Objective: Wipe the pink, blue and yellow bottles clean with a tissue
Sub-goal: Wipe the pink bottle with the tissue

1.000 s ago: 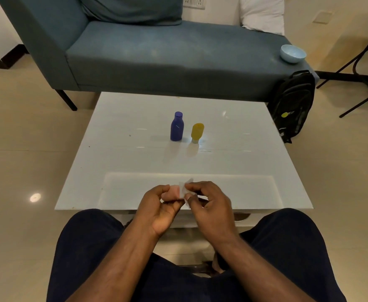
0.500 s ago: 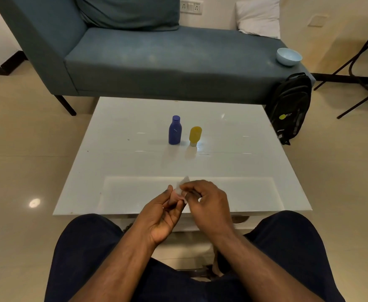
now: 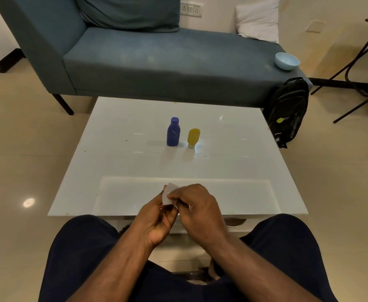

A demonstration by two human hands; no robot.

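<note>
Currently both hands meet over the near edge of the glossy white square surface [image 3: 117, 162], above the lap. Left hand [image 3: 156, 221] has its fingers curled up around something between the hands; right hand [image 3: 198, 210] pinches a small white tissue [image 3: 169, 194] against it. Pink bottle is not visible here, covered by the tissue and fingers, so cannot confirm what the left fingers grip.

Small blue plastic bottle with a screw cap [image 3: 173, 132] stands upright mid-surface. Small yellow plastic bottle [image 3: 193, 137] stands just beside it on the right, resting on its pale cap, apart from it. Both are well apart from the hands.

Background: teal fabric chaise sofa [image 3: 167, 62] behind the surface, with a teal cushion [image 3: 133, 12] and a white pillow [image 3: 258, 20]. Pale blue bowl [image 3: 287, 61] sits on the sofa's right end. Black backpack [image 3: 288, 110] leans against that end on the beige tiled floor [image 3: 15, 149].
</note>
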